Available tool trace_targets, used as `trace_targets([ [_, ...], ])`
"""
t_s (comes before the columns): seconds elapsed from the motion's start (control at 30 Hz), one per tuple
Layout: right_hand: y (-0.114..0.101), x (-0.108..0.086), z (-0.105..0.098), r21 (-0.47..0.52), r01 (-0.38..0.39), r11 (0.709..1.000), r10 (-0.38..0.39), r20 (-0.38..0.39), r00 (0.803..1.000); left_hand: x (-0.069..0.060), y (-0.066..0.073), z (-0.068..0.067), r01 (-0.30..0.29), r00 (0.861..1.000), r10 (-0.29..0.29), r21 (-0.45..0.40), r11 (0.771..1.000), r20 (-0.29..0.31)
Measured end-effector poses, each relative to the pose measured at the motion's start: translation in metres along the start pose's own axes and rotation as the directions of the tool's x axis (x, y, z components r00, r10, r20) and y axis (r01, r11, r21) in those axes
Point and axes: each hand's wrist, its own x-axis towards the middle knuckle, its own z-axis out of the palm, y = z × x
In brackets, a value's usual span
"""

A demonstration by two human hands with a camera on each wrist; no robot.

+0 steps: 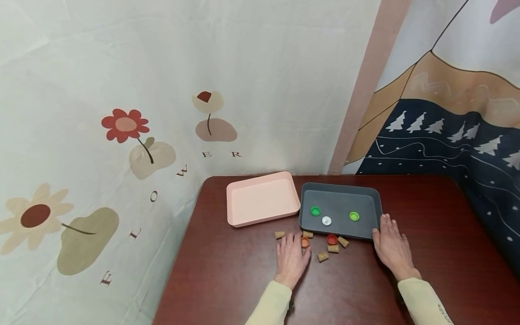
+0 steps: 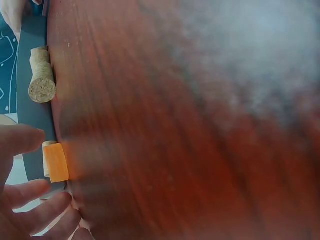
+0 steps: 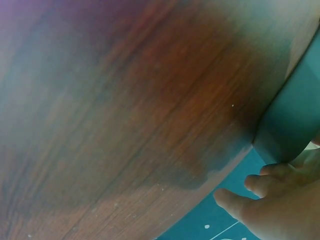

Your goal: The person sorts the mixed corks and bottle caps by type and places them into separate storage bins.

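My left hand (image 1: pixel 290 259) reaches over the table beside an orange bottle cap (image 1: pixel 304 242). In the left wrist view the cap (image 2: pixel 57 162) stands in the gap between thumb and fingers, seemingly untouched. A cork (image 1: pixel 308 234) lies just behind it, and another cork (image 1: pixel 279 234) left of the fingertips. My right hand (image 1: pixel 393 246) rests with extended fingers against the right side of the dark grey tray (image 1: pixel 345 197); the right wrist view shows the fingers at the tray's wall (image 3: pixel 290 120). Inside that tray sit a green cap (image 1: pixel 315 211), a white cap (image 1: pixel 327 220) and a lime cap (image 1: pixel 354 216).
A pink tray (image 1: pixel 262 201) stands left of the grey one. In front of the grey tray lie a red cap (image 1: pixel 332 239) and more corks (image 1: pixel 333 248). The brown table (image 1: pixel 219 271) meets printed cloth walls (image 1: pixel 284 90) at the back.
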Motion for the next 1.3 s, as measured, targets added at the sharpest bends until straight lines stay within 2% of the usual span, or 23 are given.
trace_targets([
  [0.27, -0.001, -0.001, 0.001, -0.003, 0.004, 1.0, -0.004, -0.011, 1.0, 0.002, -0.001, 0.002, 0.025, 1.0, -0.025, 0.004, 1.0, 0.004],
  [0.63, -0.002, -0.001, 0.0, -0.011, 0.001, 1.0, -0.002, -0.018, 1.0, 0.002, -0.003, 0.003, -0.022, 0.999, 0.023, 0.033, 0.999, -0.029],
  [1.0, -0.002, -0.001, 0.001, -0.007, -0.001, 1.0, 0.001, -0.015, 1.0, 0.002, -0.004, -0.008, -0.052, 0.997, 0.053, 0.015, 0.999, -0.055],
  [1.3, -0.002, -0.001, 0.001, -0.005, 0.007, 1.0, -0.007, -0.021, 1.0, 0.007, -0.003, -0.017, -0.083, 0.993, 0.08, -0.035, 0.996, -0.092],
])
